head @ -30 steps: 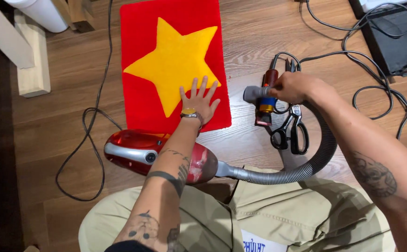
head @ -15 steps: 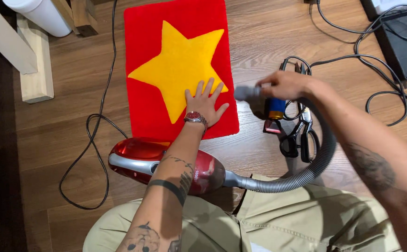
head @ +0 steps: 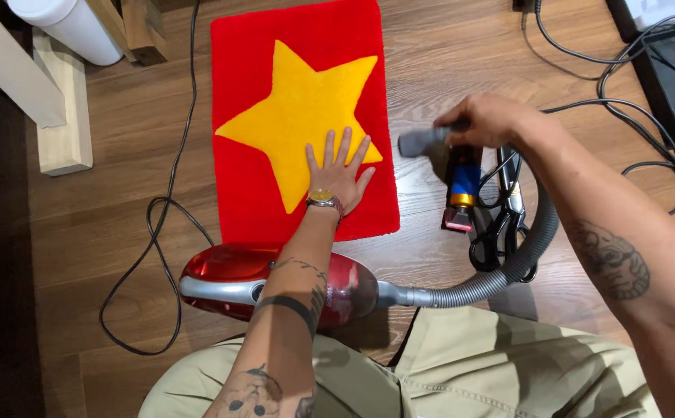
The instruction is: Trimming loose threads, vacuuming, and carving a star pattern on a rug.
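Observation:
A red tufted rug with a yellow star (head: 300, 70) lies on the wooden floor. My left hand (head: 339, 172) presses flat on its lower right part, fingers spread, a watch on the wrist. My right hand (head: 486, 118) grips the grey vacuum nozzle (head: 419, 142), held just right of the rug's edge. A grey ribbed hose (head: 508, 271) curves from the nozzle down to the red canister vacuum (head: 229, 279), which lies on the floor in front of my knees.
Black scissors (head: 500, 232) and a blue and black hand tool (head: 463, 190) lie right of the rug. Black cables (head: 159, 217) trail on the left and at the right (head: 647, 116). Wooden blocks (head: 63, 116) and a white tube (head: 70, 27) stand upper left.
My right hand has carried the nozzle left and up, away from above the scissors toward the rug's right edge. My left hand stays flat on the rug.

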